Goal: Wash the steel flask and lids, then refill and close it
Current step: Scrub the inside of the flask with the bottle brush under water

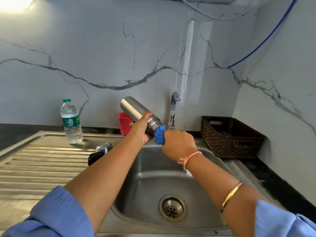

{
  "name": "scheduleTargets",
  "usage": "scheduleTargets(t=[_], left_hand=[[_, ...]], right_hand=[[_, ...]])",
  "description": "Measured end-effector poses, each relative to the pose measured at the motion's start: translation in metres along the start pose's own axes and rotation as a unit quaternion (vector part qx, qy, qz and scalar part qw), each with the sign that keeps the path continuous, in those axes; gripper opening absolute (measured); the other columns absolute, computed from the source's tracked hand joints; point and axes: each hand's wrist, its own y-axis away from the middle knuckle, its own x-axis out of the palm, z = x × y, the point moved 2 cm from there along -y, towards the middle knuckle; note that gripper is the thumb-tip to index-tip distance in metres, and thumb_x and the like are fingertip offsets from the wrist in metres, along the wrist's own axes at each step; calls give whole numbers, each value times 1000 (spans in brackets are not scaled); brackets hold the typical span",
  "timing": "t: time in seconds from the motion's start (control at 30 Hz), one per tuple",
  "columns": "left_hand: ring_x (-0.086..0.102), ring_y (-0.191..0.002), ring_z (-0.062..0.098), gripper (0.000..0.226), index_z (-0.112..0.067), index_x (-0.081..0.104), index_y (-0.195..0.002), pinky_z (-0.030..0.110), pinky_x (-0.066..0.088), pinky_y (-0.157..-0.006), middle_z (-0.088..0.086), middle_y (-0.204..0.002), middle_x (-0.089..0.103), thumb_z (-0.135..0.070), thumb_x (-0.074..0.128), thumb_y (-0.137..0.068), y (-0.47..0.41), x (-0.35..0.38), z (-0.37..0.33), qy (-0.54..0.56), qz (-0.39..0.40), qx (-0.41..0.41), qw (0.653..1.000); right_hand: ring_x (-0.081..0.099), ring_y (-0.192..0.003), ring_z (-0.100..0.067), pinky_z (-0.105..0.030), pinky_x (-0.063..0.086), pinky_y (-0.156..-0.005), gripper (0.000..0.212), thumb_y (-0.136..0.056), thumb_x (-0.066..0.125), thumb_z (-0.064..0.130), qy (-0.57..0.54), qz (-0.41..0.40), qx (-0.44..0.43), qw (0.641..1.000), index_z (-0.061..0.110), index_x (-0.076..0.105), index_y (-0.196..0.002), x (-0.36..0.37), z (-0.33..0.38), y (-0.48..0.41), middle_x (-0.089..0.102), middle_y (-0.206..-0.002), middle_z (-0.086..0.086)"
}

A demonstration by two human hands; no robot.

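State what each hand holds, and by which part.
The left hand grips the steel flask around its body near the threaded neck. The right hand holds a blue bottle brush, its handle hidden inside the fist.

A: What do I wear on my arms?

B: On each, a light blue sleeve: my left sleeve (58, 214) is pushed up toward the elbow, its cuff loose and folded; my right sleeve (280, 219) ends likewise, well above the wrist.

A: And on my right forearm?

B: A thin gold bangle (231, 194), plain and smooth, sits just beside the sleeve's edge. Nearer my right hand (177, 144), a pink-orange thread band (191, 156) circles the wrist, knotted, with loose ends hanging below.

A: And my left hand (142, 129)?

B: Bare; no ring or band shows.
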Motion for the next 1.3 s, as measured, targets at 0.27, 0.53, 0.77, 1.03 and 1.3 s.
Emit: scheduleTargets(t=[0.27,0.53,0.77,1.03,1.3], left_hand=[[69,-75,30,71,-6,43,-129,41,56,-56,19,-110,63,-20,81,-71,4,-5,-3,7,43,-1,999],[66,-82,27,54,-6,45,-120,48,54,-72,16,-95,64,-24,74,-78,-1,-14,-25,14,26,-10,1000],[65,-79,23,41,-6,53,-105,41,54,-64,12,-85,66,-19,78,-75,16,-11,-31,-63,67,-34,995],[63,-76,23,44,-7,58,-101,34,56,-60,12,-83,64,-17,80,-64,40,-24,-26,-170,88,-48,980],[59,-75,25,31,-6,53,-102,37,53,-70,15,-87,59,-10,72,-78,51,-61,-38,-187,62,-12,980]], right_hand=[[59,-61,-15,-25,49,-60,8,-83,65,8,-538,209,160,801,8,63,-91,-2,-24,4,63,-74,-4],[58,-47,-12,-21,49,-47,4,-87,61,10,-582,308,186,730,7,59,-88,-3,-33,22,62,-60,-3],[59,-63,-19,-31,52,-62,17,-82,68,19,-489,241,200,814,10,58,-94,12,-49,18,62,-76,-7],[62,-82,-20,-30,53,-63,59,-65,86,24,-360,236,199,880,11,46,-105,9,-51,16,60,-95,-6],[59,-96,-28,-34,51,-70,78,-76,71,14,-197,251,122,940,12,23,-138,3,-33,-8,56,-109,-12]])
